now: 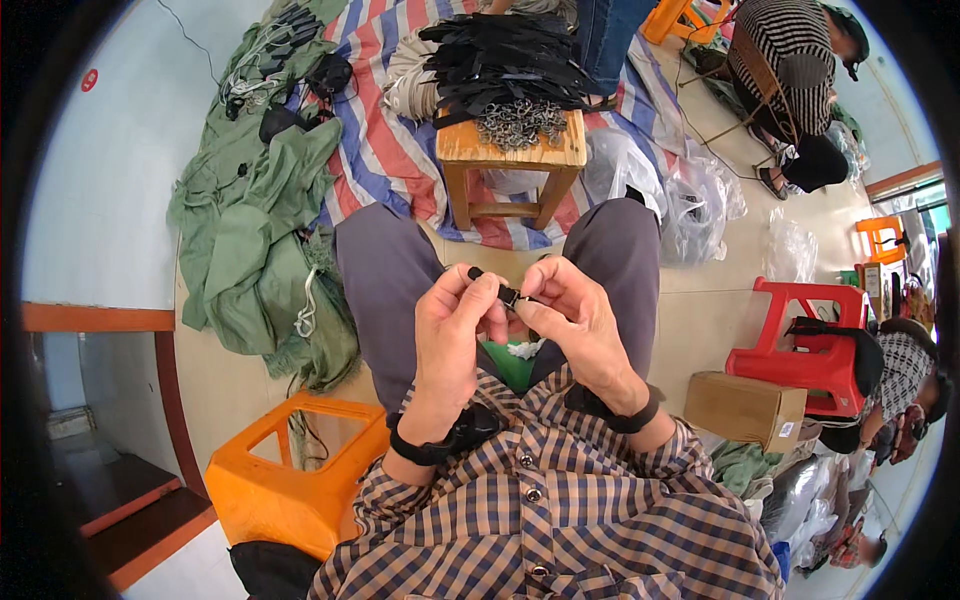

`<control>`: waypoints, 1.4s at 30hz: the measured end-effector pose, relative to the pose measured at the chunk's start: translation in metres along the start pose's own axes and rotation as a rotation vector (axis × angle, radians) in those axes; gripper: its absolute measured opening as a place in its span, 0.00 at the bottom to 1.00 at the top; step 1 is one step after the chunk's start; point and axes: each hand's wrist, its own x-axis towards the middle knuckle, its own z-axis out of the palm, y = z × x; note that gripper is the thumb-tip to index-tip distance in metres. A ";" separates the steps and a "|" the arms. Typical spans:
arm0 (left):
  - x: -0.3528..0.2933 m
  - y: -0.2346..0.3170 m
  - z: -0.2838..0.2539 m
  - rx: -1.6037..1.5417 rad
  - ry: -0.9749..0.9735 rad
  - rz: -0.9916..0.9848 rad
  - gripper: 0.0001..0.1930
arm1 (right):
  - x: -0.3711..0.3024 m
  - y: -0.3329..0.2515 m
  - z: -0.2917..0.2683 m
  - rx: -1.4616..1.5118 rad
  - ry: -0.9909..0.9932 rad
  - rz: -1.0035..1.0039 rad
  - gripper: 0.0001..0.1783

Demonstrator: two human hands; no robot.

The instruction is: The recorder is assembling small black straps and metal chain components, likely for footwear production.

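In front of my lap, both hands are raised close together with their fingertips pinched. My left hand [452, 325] grips a short black strap [508, 297], one dark end of which sticks up above its thumb. My right hand [575, 318] pinches the same strap from the other side, at a small metal piece that is partly hidden by the fingers. Ahead of my knees, a wooden stool [512, 150] bears a pile of black straps [500, 62] and a heap of small metal hooks or rings [520, 124].
A striped tarp [385, 130] spreads under the stool, with green cloth [240, 250] heaped at left. An orange plastic stool [240, 470] stands near my left side. To the right are a red stool [800, 330], a cardboard box [745, 405], plastic bags [695, 215] and other people.
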 end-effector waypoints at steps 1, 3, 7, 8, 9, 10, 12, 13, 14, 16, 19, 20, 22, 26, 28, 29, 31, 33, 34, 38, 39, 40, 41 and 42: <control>0.000 0.000 0.002 0.006 -0.002 0.001 0.07 | -0.001 -0.001 0.000 -0.017 0.030 -0.023 0.05; -0.001 0.000 0.008 0.007 -0.014 0.014 0.06 | -0.003 0.000 -0.003 -0.026 0.043 -0.051 0.05; -0.001 0.002 0.016 0.210 -0.047 0.219 0.06 | -0.007 0.000 -0.011 0.109 0.000 -0.038 0.06; 0.000 0.003 0.021 0.252 -0.025 0.310 0.06 | -0.008 -0.002 -0.011 0.116 -0.002 -0.043 0.06; 0.001 0.004 0.023 0.293 -0.006 0.403 0.06 | -0.008 -0.004 -0.011 0.154 -0.004 -0.030 0.06; 0.002 0.004 0.023 0.300 -0.009 0.409 0.06 | -0.008 -0.005 -0.011 0.191 -0.007 -0.018 0.07; 0.008 0.006 0.021 0.369 -0.070 0.495 0.06 | -0.008 -0.006 -0.010 0.192 -0.018 -0.064 0.07; 0.008 0.009 0.025 0.373 -0.076 0.514 0.06 | -0.008 -0.007 -0.011 0.189 -0.026 -0.102 0.07; 0.004 0.012 0.028 0.337 -0.085 0.437 0.06 | -0.010 -0.005 -0.014 0.171 -0.048 -0.120 0.08; 0.002 0.011 0.030 0.317 -0.076 0.375 0.05 | -0.012 -0.007 -0.016 0.168 -0.055 -0.153 0.09; 0.001 0.010 0.039 0.205 -0.100 0.346 0.05 | -0.011 -0.012 -0.027 0.178 -0.090 -0.187 0.09; -0.005 0.015 0.045 0.132 -0.086 0.243 0.04 | -0.013 -0.014 -0.029 0.184 -0.105 -0.190 0.09; -0.007 0.013 0.049 0.127 -0.003 0.151 0.05 | -0.019 -0.013 -0.033 0.122 -0.082 -0.209 0.09; 0.002 -0.001 0.037 0.462 0.102 0.280 0.04 | -0.015 0.008 -0.032 0.212 -0.054 -0.124 0.12; -0.006 0.001 0.045 0.391 0.076 0.270 0.04 | -0.026 0.002 -0.029 0.153 -0.027 -0.159 0.14; -0.007 0.003 0.052 0.424 0.055 0.295 0.05 | -0.028 0.003 -0.030 -0.077 0.066 -0.214 0.15; -0.013 0.003 0.063 0.552 0.051 0.399 0.06 | -0.034 -0.004 -0.025 -0.366 0.215 -0.302 0.17; -0.019 0.005 0.065 0.811 -0.031 0.565 0.10 | -0.034 -0.002 -0.024 -0.476 0.304 -0.403 0.17; -0.017 0.003 0.067 0.782 -0.033 0.642 0.10 | -0.035 -0.007 -0.019 -0.533 0.349 -0.476 0.16; -0.013 0.003 0.062 0.645 -0.132 0.543 0.08 | -0.038 -0.010 -0.017 -0.481 0.309 -0.627 0.12; -0.008 0.002 0.061 0.586 -0.167 0.544 0.08 | -0.035 -0.012 -0.018 -0.464 0.327 -0.672 0.12; -0.003 0.003 0.061 0.588 -0.177 0.543 0.08 | -0.033 -0.016 -0.019 -0.447 0.344 -0.716 0.12; -0.007 0.005 0.062 0.625 -0.174 0.563 0.07 | -0.035 -0.017 -0.020 -0.450 0.323 -0.683 0.12; -0.007 0.009 0.067 0.666 -0.178 0.589 0.07 | -0.033 -0.015 -0.023 -0.441 0.336 -0.676 0.12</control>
